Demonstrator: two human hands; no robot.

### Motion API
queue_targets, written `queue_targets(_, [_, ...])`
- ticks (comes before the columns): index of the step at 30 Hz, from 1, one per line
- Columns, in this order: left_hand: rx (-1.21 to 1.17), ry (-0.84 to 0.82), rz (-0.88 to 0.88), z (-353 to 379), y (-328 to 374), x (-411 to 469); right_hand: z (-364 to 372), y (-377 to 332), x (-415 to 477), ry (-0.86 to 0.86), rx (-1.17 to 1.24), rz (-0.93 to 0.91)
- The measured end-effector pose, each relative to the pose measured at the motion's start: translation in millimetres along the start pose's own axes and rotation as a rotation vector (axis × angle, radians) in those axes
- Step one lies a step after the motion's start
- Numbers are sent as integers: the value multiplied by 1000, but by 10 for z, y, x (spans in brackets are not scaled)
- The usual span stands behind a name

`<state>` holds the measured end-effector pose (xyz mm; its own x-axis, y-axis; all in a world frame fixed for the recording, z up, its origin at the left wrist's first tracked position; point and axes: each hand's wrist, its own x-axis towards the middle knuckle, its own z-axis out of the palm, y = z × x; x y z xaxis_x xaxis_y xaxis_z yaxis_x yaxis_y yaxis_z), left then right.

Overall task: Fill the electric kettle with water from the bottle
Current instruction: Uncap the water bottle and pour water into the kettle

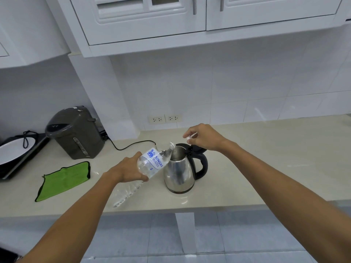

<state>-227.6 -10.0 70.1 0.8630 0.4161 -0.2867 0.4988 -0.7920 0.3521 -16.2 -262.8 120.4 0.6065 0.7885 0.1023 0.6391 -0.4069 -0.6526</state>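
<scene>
The stainless electric kettle (179, 172) is seen standing on the counter (266, 168), just right of the left hand and below the right, its black lid (191, 148) swung open. The Singha water bottle (152, 164) is gripped around its middle by the left hand (125, 170) and tipped, neck (171, 147) brought to the kettle's rim. A stream cannot be made out, and the level inside is hidden, so the pour is judged just starting or under way, with most of the filling left. The right hand (205, 136) is held over the lid, fingers pinched on a small white piece, probably the bottle cap (189, 138). Capping and lid closing remain. Further left of the left hand, a green cloth (64, 180) and a grey hot-water dispenser (76, 133) are passed by.
</scene>
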Motion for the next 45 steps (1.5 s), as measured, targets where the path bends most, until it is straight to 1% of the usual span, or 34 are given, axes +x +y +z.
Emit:
queue_targets(3, [-161, 38, 20, 131, 58, -36, 33, -12, 49, -1, -10, 4])
queue_targets(8, [-398, 113, 31, 438, 149, -148, 59, -51, 64, 7, 56, -30])
queue_targets(12, [-505, 145, 56, 641, 232, -215, 10, -109, 85, 40, 112, -38])
queue_targets(15, [-564, 155, 89, 742, 290, -214, -59, -154, 81, 21, 115, -56])
queue_targets(20, [-610, 158, 164, 834, 438, -173, -176, -186, 70, -61, 1, -73])
queue_targets(24, [-626, 139, 196, 863, 517, -145, -338, -185, 52, -163, 47, -68])
queue_targets(27, [-625, 85, 217, 851, 540, -139, -451, -174, 29, -229, 67, -86])
queue_targets(33, [-600, 30, 262, 826, 579, -158, -576, -171, 1, -277, 30, -67])
queue_targets(36, [-592, 29, 269, 832, 599, -167, -543, -182, -24, -284, 42, -21])
queue_targets(38, [-606, 39, 262, 836, 619, -166, -492, -212, -21, -242, -73, -13])
queue_targets(41, [-609, 56, 258, 848, 645, -158, -370, -243, -8, -171, -341, -9])
queue_targets(45, [-604, 88, 259, 882, 675, -152, -155, -178, -18, -62, -767, -108])
